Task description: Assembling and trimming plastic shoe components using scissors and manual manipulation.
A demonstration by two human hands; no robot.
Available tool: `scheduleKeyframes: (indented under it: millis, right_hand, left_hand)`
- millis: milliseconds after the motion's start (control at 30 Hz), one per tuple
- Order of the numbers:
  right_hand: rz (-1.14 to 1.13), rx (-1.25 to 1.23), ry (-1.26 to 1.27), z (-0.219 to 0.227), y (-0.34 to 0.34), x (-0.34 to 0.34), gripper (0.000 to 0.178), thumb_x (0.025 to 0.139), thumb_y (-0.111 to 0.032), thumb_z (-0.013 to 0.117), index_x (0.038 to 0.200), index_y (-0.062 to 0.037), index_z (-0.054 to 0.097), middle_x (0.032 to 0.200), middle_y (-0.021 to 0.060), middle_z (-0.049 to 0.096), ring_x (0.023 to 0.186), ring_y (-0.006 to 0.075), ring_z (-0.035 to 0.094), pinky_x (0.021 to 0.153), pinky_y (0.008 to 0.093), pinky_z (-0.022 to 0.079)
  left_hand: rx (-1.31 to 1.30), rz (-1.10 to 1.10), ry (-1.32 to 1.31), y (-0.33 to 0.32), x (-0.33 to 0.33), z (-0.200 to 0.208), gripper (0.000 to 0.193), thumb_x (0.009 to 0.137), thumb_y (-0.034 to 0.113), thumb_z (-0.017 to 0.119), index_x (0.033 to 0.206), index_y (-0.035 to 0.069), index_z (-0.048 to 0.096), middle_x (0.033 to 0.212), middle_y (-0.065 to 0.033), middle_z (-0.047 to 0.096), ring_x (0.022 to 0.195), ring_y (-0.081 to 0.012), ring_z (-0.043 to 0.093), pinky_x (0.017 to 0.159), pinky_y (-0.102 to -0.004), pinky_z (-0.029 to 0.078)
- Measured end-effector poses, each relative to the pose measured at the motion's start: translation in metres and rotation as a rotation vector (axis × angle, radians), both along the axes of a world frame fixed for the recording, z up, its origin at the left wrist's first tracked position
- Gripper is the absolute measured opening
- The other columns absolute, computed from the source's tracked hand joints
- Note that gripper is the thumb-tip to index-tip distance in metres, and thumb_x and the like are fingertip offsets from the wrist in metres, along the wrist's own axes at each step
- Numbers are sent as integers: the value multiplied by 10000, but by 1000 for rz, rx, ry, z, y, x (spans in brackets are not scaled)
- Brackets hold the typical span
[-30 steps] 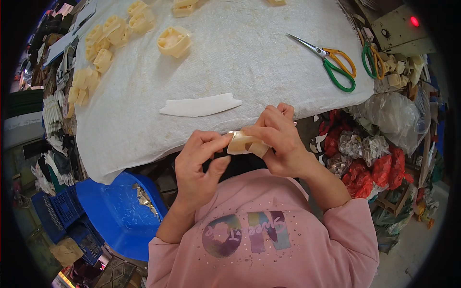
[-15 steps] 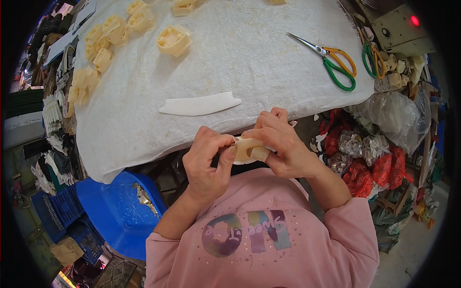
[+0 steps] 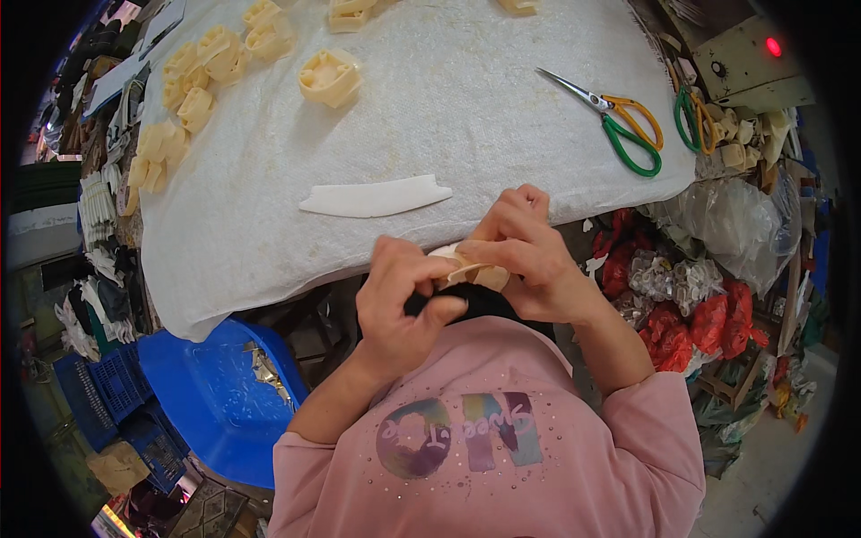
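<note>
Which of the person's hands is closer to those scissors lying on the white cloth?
The right. The right hand is below and left of the scissors in the picture; the left hand is lower and farther left.

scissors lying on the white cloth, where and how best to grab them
Probably best by the green loop and orange loop of the scissors, coming from the near right: these wide handles point that way, toward the person's side of the white cloth, while the slim pointed blades aim far left.
</note>
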State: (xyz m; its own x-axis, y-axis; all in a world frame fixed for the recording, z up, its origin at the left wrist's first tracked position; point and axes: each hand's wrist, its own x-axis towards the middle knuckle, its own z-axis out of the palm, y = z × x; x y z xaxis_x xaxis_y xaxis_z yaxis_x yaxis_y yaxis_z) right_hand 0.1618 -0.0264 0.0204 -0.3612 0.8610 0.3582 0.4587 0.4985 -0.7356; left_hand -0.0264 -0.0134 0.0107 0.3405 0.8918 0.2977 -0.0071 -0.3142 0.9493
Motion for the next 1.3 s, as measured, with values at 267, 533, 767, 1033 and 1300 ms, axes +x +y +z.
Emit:
scheduleKeyframes:
  millis: [267,533,767,1033,1300]
  right_hand:
    - [-51,213,-191,3,6,-3,335,668,-114,715,991,-175,651,949,22,545,931,224,462,814,425,265]
    - [-94,78,79,27,-3,7,451,675,-322,766,1090,-195,642,1383,211,365,1258,334,337,967,429,264]
    - [-372,-469,1017,-30,-36,-22,706,720,-219,794,1274,8,421,1195,118,503,1044,185,506,893,313,406]
    - [-336,-533,1233,-20,-37,-29,241,962,-155,488,1130,17,493,1093,136,560,951,177,584,860,344,516]
    - [-299,-552,1014,-11,-43,-17,219,949,-132,480,1067,27,573,1003,103,640,896,143,607,796,287,513]
  left_hand:
    - [531,208,244,10,-5,2,225,643,76,781,846,85,684,712,4,478,711,-201,462,661,-290,368]
    - [466,286,176,17,-16,6,272,628,2,765,863,106,677,743,-13,454,713,-205,443,657,-293,369]
    - [479,188,85,16,-11,3,360,625,-95,701,903,116,611,1029,-128,430,927,-285,478,739,-361,433]
    - [549,-53,48,9,-3,-2,339,632,-77,672,925,54,563,976,-119,548,770,-248,600,678,-379,470]
    - [639,-69,375,5,3,9,215,617,-4,686,765,66,546,879,-87,531,644,-189,523,517,-308,330]
